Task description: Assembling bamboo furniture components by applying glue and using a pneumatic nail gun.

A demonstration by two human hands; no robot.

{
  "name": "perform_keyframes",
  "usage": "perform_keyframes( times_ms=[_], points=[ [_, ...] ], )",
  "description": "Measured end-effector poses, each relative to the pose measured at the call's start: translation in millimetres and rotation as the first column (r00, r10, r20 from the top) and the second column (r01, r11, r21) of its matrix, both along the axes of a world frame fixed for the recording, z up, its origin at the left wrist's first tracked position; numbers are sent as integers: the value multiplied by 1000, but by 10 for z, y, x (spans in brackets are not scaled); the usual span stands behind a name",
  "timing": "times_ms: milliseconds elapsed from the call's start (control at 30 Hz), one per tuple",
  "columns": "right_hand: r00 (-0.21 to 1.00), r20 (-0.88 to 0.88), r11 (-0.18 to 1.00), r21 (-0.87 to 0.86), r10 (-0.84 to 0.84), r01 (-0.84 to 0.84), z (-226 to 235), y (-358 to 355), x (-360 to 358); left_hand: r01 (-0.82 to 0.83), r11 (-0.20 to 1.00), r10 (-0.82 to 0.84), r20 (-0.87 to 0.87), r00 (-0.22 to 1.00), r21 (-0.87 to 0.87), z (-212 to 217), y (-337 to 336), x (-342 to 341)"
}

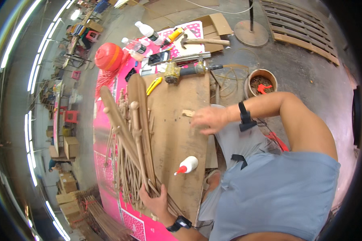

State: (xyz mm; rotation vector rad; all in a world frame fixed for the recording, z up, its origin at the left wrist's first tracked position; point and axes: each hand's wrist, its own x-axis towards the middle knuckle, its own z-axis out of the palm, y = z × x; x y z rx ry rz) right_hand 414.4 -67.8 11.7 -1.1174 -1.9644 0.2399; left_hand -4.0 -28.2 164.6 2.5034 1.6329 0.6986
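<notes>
My left hand [157,203] is closed around the lower part of a slim turned wooden spindle [137,138], thumb and fingers on opposite sides. That spindle rests among a pile of thin wooden rods [124,176] and longer flat wooden slats [140,92]. My right hand [210,119], smeared by motion, hovers over the brown board [171,140] with its fingers curled beside a small light wooden piece [188,113]; whether it grips that piece is unclear. Between my hands, a white glue bottle [190,163] with a red nozzle is on the board.
At the board's far end lie a pneumatic nail gun [181,73], a yellow utility knife [154,85], a hammer [207,41] and plastic bottles [147,30]. A red ball-shaped bundle [108,57] sits nearby. Beside the table stand a bucket [249,86] and a wooden pallet [297,28].
</notes>
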Motion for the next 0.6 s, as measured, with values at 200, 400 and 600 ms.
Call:
perform_keyframes(
  times_ms=[200,400,600],
  points=[
    [974,-105,963,-159,201,-216,-138,-20,-859,-67,993,60,82,995,94,411,-549,-276],
    [939,-99,890,-299,329,-343,-224,99,-1250,-207,968,191,117,975,145,571,-1232,-605],
    [955,-138,883,-366,261,-294,-222,227,-1180,-248,951,255,-17,967,185,366,-1811,-991]
  ],
)
